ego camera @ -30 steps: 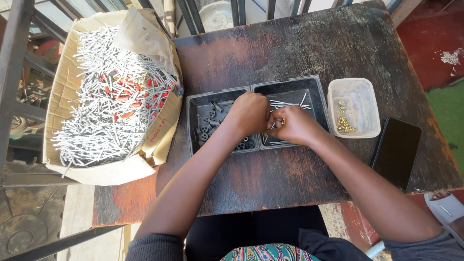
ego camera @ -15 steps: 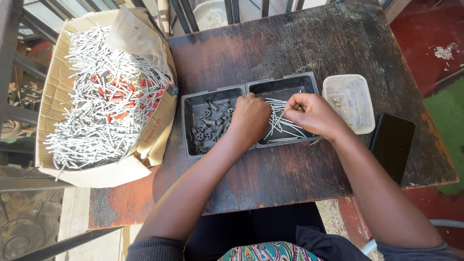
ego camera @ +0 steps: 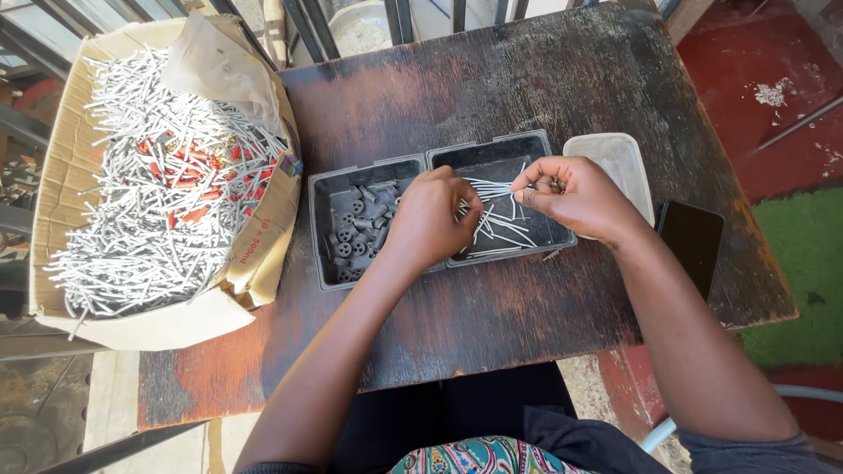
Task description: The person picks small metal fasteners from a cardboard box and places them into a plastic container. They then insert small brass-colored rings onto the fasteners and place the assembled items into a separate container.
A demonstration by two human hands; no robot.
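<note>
nails (ego camera: 500, 219) sit in the right bin of the black tray (ego camera: 327, 263), mid-frame. left hand (ego camera: 430, 219) curled over the divider, pinching nail ends. right hand (ego camera: 575, 195) pinching a small piece at its fingertips. best to keep pinches at the tips and work low over the tray so drops land inside.

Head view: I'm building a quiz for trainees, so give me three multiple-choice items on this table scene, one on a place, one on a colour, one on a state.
1. Where does the cardboard box of thin metal pins sit?
A. at the table's left end
B. on the floor at the right
C. inside the tray

2. What colour is the two-compartment tray?
A. white
B. dark grey
C. red

3. What is the right hand doing?
A. lying flat on the phone
B. pinching a small part above the tray
C. hanging off the table

Answers: 1 A, the box overhangs the left edge. 2 B, its walls are dark grey. 3 B, fingertips closed on something small.
</note>
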